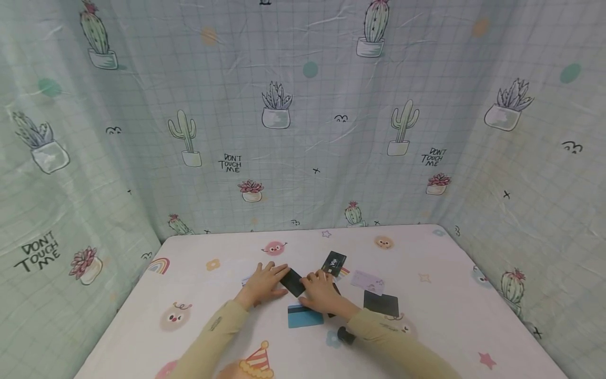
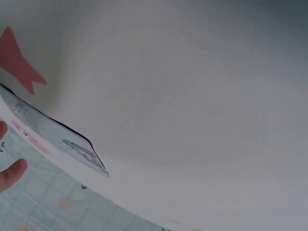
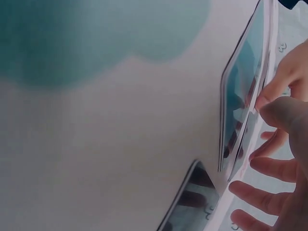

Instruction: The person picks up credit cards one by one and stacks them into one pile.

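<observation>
In the head view a black card [image 1: 292, 282] lies between the two hands. My left hand [image 1: 263, 283] holds it at its left end, index finger and thumb on either side. The fingertips of my right hand [image 1: 323, 292] touch the card's right end. A light blue card with a dark stripe [image 1: 305, 317] lies just in front of the right hand. Part of another black card [image 1: 335, 288] shows from beneath the right hand. A pale card [image 1: 245, 280] is mostly hidden behind the left hand; in the left wrist view a card with a printed drawing [image 2: 62, 139] lies near the fingertips.
A black VIP card [image 1: 334, 263] lies behind the right hand, with a pale purple card [image 1: 366, 281] to its right. Overlapping black cards [image 1: 381, 303] lie beyond the right forearm. A small black object [image 1: 346, 335] is beside the right sleeve. Patterned cloth [image 1: 303, 173] hangs behind the table.
</observation>
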{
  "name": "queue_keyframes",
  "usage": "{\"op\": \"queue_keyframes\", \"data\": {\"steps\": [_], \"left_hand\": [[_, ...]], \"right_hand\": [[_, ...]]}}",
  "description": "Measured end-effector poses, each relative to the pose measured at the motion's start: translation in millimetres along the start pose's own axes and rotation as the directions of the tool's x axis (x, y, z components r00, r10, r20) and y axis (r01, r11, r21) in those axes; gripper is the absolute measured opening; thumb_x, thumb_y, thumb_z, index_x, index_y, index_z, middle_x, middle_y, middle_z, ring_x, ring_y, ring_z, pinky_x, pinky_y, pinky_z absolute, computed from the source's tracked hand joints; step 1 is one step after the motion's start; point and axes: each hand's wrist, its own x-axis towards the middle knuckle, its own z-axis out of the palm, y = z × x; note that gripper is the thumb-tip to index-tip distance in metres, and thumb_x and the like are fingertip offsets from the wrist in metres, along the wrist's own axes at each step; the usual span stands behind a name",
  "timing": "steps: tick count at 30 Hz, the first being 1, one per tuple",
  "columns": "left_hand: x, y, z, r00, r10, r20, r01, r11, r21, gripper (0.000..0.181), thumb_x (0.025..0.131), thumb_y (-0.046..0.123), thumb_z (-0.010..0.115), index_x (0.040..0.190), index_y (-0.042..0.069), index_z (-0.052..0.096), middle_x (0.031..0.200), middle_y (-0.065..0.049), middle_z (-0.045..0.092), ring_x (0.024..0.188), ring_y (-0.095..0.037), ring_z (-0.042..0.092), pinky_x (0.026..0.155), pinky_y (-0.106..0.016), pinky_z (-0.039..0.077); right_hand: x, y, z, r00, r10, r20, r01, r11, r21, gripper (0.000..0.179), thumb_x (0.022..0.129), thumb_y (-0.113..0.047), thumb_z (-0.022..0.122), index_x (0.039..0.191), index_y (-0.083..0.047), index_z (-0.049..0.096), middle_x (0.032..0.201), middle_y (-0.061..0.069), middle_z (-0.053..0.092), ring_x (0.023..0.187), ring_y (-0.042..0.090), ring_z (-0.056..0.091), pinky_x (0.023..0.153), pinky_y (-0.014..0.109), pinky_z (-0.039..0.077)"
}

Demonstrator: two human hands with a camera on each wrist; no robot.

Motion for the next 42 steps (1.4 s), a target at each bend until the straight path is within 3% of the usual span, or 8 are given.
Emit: {"op": "queue_keyframes", "data": {"steps": [8, 13, 19, 26, 42], "left_hand": [[4.8, -0.9, -0.8, 0.998, -0.035, 0.059, 0.036, 0.999, -0.011, 0.064, 0.081, 0.053, 0.052, 0.131, 0.015, 0.044, 0.132, -0.002, 0.048, 0.115, -0.029, 0.044, 0.093, -0.059, 0.032], [7.0, -1.0, -1.9, 0.997, -0.022, 0.079, 0.021, 1.0, 0.011, 0.064, 0.082, 0.055, 0.049, 0.133, 0.016, 0.042, 0.133, -0.001, 0.047, 0.117, -0.029, 0.044, 0.095, -0.057, 0.032], [7.5, -1.2, -2.2, 0.995, 0.011, 0.103, -0.021, 0.995, 0.096, 0.063, 0.084, 0.057, 0.043, 0.136, 0.021, 0.038, 0.136, 0.004, 0.045, 0.116, -0.025, 0.045, 0.095, -0.054, 0.034], [7.2, -1.9, -1.3, 0.995, 0.027, 0.096, -0.038, 0.993, 0.113, 0.061, 0.085, 0.056, 0.042, 0.135, 0.021, 0.04, 0.134, 0.004, 0.047, 0.114, -0.024, 0.047, 0.094, -0.053, 0.036], [2.8, -0.8, 3.1, 0.997, 0.077, 0.02, -0.078, 0.995, 0.061, 0.055, 0.086, 0.049, 0.048, 0.13, 0.016, 0.046, 0.128, 0.001, 0.052, 0.108, -0.024, 0.049, 0.089, -0.054, 0.039]], "right_hand": [[6.7, -1, 1, 1.0, 0.012, 0.022, -0.01, 0.998, -0.064, 0.05, 0.081, -0.047, 0.055, 0.12, -0.015, 0.053, 0.108, 0.007, 0.054, 0.103, 0.027, 0.044, 0.088, 0.054, 0.033], [10.7, -1, -2, 0.999, 0.018, 0.049, -0.013, 0.996, -0.09, 0.052, 0.081, -0.049, 0.055, 0.121, -0.015, 0.052, 0.108, 0.008, 0.054, 0.103, 0.028, 0.045, 0.088, 0.056, 0.035], [10.2, -1, -1, 0.999, -0.015, 0.037, 0.019, 0.994, -0.111, 0.052, 0.08, -0.05, 0.055, 0.119, -0.015, 0.053, 0.104, 0.007, 0.054, 0.1, 0.026, 0.044, 0.084, 0.052, 0.035], [12.6, -3, 0, 0.999, -0.004, 0.049, 0.01, 0.992, -0.123, 0.055, 0.079, -0.051, 0.057, 0.12, -0.015, 0.052, 0.106, 0.007, 0.054, 0.101, 0.026, 0.044, 0.087, 0.054, 0.034], [17.0, 3, 6, 0.999, 0.005, 0.034, -0.001, 0.992, -0.123, 0.055, 0.077, -0.05, 0.06, 0.119, -0.015, 0.052, 0.107, 0.005, 0.056, 0.1, 0.025, 0.046, 0.086, 0.054, 0.035]]}}
